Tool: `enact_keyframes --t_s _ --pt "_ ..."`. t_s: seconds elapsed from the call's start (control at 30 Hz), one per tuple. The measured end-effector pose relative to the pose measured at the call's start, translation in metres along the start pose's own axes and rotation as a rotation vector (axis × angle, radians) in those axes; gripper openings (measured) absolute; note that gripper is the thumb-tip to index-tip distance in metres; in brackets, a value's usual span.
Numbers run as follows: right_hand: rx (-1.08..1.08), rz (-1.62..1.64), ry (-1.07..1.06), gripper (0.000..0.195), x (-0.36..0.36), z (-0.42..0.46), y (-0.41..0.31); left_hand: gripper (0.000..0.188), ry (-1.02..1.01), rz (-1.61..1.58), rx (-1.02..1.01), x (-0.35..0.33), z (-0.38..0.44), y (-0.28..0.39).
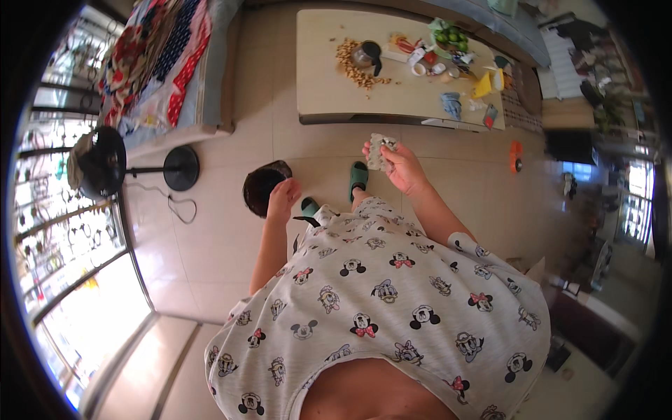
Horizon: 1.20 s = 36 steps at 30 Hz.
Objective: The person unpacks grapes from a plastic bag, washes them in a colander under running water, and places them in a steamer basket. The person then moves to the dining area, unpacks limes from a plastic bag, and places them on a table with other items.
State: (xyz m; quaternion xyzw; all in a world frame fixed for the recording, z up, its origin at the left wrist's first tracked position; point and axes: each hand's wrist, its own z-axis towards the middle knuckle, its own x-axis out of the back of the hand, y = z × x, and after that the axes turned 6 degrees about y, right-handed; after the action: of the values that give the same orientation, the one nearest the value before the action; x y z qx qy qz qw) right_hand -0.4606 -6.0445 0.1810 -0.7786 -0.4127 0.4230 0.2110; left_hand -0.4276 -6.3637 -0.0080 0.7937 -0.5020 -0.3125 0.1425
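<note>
My right hand [403,167] is shut on a small light-grey piece [376,153] with a bumpy, scalloped edge, and the thumb lies across its face. Its exact kind is unclear. My left hand [282,200] is raised over the near right side of a bin with a dark liner [257,191]. Its fingers are bent and blurred, so whether they hold anything does not show. The bin's inside is too dark to make out. Below the hands, green slippers [359,177] are on my feet.
Ahead stands a pale coffee table [320,79] with peanuts [349,60], a black-lidded glass pot [366,55], green fruit [452,38] and a blue cloth [451,105]. To the left, a black fan [100,163] trails a cable [189,212]. An orange object [516,156] lies on the floor.
</note>
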Motion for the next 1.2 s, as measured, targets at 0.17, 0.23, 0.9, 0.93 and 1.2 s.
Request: enact_keyframes --t_s 0.17,0.23,0.9,0.93,1.2 --pt "0.219 0.015 0.120 0.029 0.032 -0.042 0.008 0.046 -0.636 0.351 0.167 -0.192 -0.083 0.040" --pt "0.331 -0.099 0.179 0.029 0.051 -0.054 0.012 0.040 -0.678 0.493 0.086 -0.246 -0.108 0.041" --pt "0.263 0.443 0.894 0.032 0.388 -0.145 -0.116 0.012 -0.493 0.810 0.168 -0.576 0.070 -0.141" --pt "0.276 0.443 0.939 0.028 0.394 -0.134 -0.116 0.012 -0.480 0.826 0.181 -0.589 0.079 -0.150" --pt "0.060 0.246 0.950 0.025 0.446 -0.068 -0.175 0.014 -0.474 0.899 0.317 -0.672 0.157 -0.200"
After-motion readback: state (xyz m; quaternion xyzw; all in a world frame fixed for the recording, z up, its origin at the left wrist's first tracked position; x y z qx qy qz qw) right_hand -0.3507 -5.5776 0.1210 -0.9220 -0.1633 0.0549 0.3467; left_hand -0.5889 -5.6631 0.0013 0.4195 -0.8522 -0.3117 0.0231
